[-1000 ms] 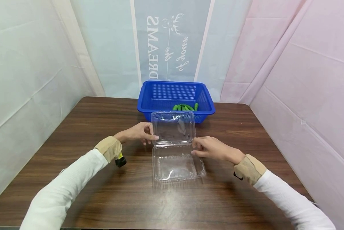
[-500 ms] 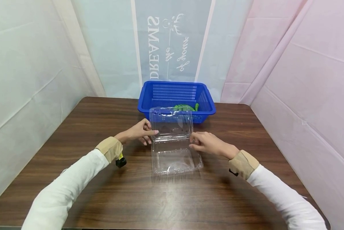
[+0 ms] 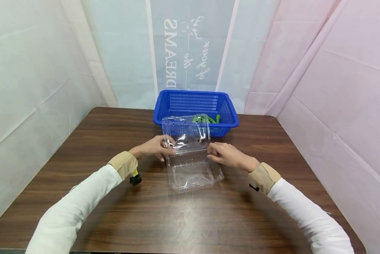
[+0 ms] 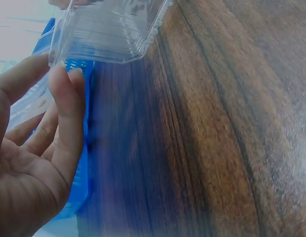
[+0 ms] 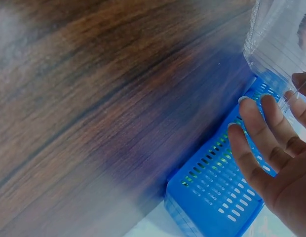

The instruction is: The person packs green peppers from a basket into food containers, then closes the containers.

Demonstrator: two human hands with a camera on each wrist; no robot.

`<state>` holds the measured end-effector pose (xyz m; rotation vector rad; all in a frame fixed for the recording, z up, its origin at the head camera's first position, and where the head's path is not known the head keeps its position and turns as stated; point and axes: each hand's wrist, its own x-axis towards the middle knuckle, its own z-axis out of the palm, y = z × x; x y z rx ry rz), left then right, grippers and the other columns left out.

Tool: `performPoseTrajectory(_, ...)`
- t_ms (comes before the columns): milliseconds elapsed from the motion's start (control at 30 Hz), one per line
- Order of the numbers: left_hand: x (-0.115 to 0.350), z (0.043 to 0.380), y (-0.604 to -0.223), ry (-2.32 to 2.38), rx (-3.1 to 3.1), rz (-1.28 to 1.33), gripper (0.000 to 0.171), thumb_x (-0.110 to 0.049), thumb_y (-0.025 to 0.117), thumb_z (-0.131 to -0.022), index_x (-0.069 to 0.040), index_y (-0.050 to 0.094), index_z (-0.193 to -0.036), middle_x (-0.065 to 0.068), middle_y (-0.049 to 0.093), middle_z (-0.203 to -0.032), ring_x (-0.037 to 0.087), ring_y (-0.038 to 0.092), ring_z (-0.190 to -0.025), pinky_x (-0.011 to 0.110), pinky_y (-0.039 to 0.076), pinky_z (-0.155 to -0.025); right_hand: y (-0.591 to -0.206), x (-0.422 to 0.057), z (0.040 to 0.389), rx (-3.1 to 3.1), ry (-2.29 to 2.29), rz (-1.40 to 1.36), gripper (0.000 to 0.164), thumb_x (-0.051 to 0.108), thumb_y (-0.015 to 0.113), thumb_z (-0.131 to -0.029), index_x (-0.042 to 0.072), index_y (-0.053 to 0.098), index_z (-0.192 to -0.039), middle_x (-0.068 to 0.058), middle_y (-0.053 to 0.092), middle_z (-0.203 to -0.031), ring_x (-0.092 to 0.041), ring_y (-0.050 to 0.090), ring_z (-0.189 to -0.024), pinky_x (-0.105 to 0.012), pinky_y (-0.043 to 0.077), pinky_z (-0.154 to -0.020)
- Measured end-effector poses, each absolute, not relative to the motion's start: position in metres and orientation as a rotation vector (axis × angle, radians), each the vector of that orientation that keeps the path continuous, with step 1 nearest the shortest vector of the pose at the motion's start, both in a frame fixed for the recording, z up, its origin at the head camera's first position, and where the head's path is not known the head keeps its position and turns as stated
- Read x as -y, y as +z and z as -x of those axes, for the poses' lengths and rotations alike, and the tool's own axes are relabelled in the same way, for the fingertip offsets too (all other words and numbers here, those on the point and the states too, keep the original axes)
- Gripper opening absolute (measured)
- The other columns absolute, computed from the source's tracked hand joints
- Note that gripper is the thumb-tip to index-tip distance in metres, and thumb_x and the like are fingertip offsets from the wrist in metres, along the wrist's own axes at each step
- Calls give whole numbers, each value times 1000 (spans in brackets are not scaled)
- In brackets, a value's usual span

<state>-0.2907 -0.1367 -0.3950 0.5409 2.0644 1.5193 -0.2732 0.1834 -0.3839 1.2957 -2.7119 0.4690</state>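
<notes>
A clear plastic clamshell container [image 3: 193, 174] is spread wide, its lid raised toward the back and its base toward the person. Near the hinge on the left side, the left hand [image 3: 155, 147] pinches the edge between thumb and fingers; the left wrist view has that hand [image 4: 39, 133] at the clear rim. Opposite it, the right hand [image 3: 228, 155] pinches the right edge by the hinge. In the right wrist view, thumb and forefinger of that hand [image 5: 279, 133] meet at the plastic while the other fingers extend. Nothing lies inside the container.
Behind the container stands a blue perforated basket [image 3: 194, 92] holding several green peppers [image 3: 213, 120], partly seen through the lid. The brown wooden table [image 3: 114, 211] meets fabric walls at the back and sides.
The container has moved slightly away from the person and to the left, its hinge now slanting up to the right. The right hand has shifted left and away, while the left stays nearly in place.
</notes>
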Motion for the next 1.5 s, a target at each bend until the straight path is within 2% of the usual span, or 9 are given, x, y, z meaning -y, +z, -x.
performPoseTrajectory(367, 137, 289, -397, 1578, -2045, -507, 54, -15, 73, -74, 0, 42, -115, 22, 60, -87, 27, 60, -64, 48, 52, -60, -383, -180, 275, 2702, 432, -1291, 7, 26, 57, -87, 20, 55, -90, 13, 45, -71, -6, 46, -62, -23, 39, -48)
performPoseTrajectory(600, 136, 288, -399, 1586, -2034, -496, 50, -15, 72, -75, 0, 42, -113, 23, 60, -92, 26, 60, -66, 46, 52, -61, -378, -182, 278, 2727, 479, -1314, 11, 24, 49, -92, 17, 54, -99, 11, 54, -81, -5, 51, -70, -28, 45, -57)
performPoseTrajectory(767, 136, 288, -397, 1581, -2044, -511, 50, -15, 71, -76, 1, 42, -113, 25, 60, -91, 26, 60, -66, 48, 52, -62, -366, -182, 283, 2726, 506, -1217, 10, 27, 52, -90, 19, 46, -92, 11, 48, -67, -6, 45, -54, -25, 39, -47)
performPoseTrajectory(933, 136, 288, -395, 1571, -2045, -511, 50, -15, 71, -76, 0, 42, -114, 26, 59, -92, 27, 60, -67, 49, 51, -64, -352, -181, 295, 2589, 429, -1107, 7, 23, 55, -88, 19, 50, -84, 11, 45, -62, -6, 43, -52, -24, 36, -44)
performPoseTrajectory(1167, 136, 288, -393, 1554, -2047, -510, 45, -15, 71, -76, -4, 45, -112, 25, 59, -93, 27, 60, -67, 50, 51, -64, -336, -179, 319, 2442, 391, -973, 6, 20, 55, -87, 14, 57, -87, 5, 50, -70, -11, 44, -60, -26, 38, -51)
performPoseTrajectory(1333, 135, 289, -391, 1570, -2023, -513, 48, -12, 70, -77, 0, 42, -114, 29, 58, -97, 26, 60, -67, 51, 50, -65, -323, -175, 342, 2464, 319, -903, 9, 15, 53, -87, 10, 61, -89, -1, 56, -79, -16, 49, -70, -31, 42, -60)
performPoseTrajectory(1500, 135, 287, -394, 1567, -2024, -504, 51, -14, 71, -76, 1, 42, -114, 29, 58, -97, 25, 60, -66, 46, 52, -62, -313, -170, 370, 2727, 302, -868, 12, 13, 56, -86, 8, 65, -93, -5, 61, -87, -19, 55, -81, -35, 47, -70)
